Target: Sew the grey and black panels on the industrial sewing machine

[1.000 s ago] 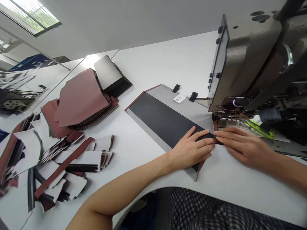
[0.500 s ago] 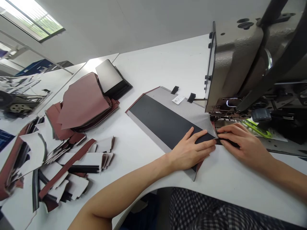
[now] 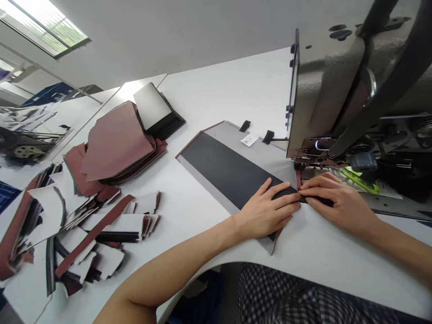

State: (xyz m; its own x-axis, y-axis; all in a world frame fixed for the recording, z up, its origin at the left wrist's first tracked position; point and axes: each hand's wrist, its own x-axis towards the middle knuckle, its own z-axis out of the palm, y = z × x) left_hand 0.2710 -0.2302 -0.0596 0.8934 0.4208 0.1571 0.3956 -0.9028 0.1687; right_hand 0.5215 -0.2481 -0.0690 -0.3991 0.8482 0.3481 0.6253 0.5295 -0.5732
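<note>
Head view: L hand (image 3: 263, 211) lies flat, palm down, fingers a bit spread, on the dark band of a grey mesh panel (image 3: 222, 166), pressing, not gripping; R hand (image 3: 340, 202) has fingers bent in twd thumb, pinching a dark strip (image 3: 322, 201) at the panel's R corner, tips of both hands nr each other; panel lies on the white table (image 3: 189, 211), slanting, upper R edge running up to the sewing machine (image 3: 324, 90); exact contact w/ needle or foot hidden; maroon edging shows at its far L end & by the machine; white label (image 3: 249, 139) w/ printed code sits nr the upper edge, btwn two black tabs (image 3: 268, 137); bright green item (image 3: 359, 180) on machine bed, just beyond R hand.

L side of table: stack of maroon pieces (image 3: 116, 141), black & silvery stack (image 3: 151, 105) touching it behind; nearer, loose heap of white, black & maroon offcuts (image 3: 101, 234), one long maroon strip across the top.

Containers: blue bin (image 3: 52, 93) far L, back, contents too small to tell; 2nd blue item (image 3: 8, 194) cut off at L edge, can't tell if a bin.
</note>
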